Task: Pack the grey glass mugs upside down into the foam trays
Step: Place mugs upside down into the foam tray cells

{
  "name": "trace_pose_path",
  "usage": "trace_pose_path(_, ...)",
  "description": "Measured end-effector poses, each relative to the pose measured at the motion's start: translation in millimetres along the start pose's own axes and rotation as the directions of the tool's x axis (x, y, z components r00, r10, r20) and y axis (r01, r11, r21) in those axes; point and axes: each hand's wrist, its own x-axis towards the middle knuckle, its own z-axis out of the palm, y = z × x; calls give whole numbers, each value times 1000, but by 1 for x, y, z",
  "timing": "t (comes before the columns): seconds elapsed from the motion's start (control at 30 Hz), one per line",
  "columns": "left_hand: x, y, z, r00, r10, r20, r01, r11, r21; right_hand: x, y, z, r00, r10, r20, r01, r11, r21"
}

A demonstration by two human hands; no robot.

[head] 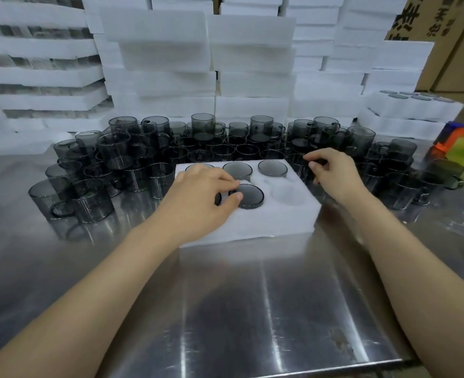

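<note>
Head-camera view of a steel packing table (252, 309): a white foam tray (266, 222) sits at its middle, three inverted grey mugs seated along its far row. The left hand (198, 197) pinches a fourth upturned mug (248, 196) in the near row, fingertips on its rim; the pocket just right of it is empty. The right hand (331, 170) reaches into the crowd of loose mugs (143, 148) behind the tray, fingers curled on one, its grip unclear
</note>
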Motion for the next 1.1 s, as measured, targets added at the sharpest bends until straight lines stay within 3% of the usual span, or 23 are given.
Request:
trace_pose_path(0.2, -5, 6, 4, 997, 67, -41, -62, 991, 115, 2, -1, 16, 984, -144, 104, 152, 986, -73)
trace_pose_path(0.4, -5, 7, 4, 995, 79, -56, -71, 988, 136, 1, -18, -4, 983, -151, -109, 156, 987, 44)
trace_pose_path(0.5, -4, 6, 5, 996, 81, -48, -74, 988, 134, -5, -33, -17, 950, -245, -194, 274, 952, 135)
trace_pose_path(0.6, -5, 5, 5, 996, 78, -41, -72, 988, 134, -12, -50, -21, 922, -339, -186, 374, 903, 210)
trace_pose_path(0.7, -4, 4, 5, 999, 21, -38, -19, 999, 39, -19, -66, -20, 925, -368, -91, 369, 818, 441)
trace_pose_path(0.83, -2, 3, 3, 993, -100, -65, 78, 955, -286, -29, -84, -14, 862, -507, -29, 415, 670, 615)
trace_pose_path(1.0, -3, 4, 2, 989, -107, -101, 63, 927, -370, -44, -96, -3, 836, -548, -7, 470, 709, 526)
trace_pose_path(1.1, -3, 3, 5, 993, -83, -88, 52, 951, -306, -45, -98, -1, 745, -665, -52, 641, 692, 332)
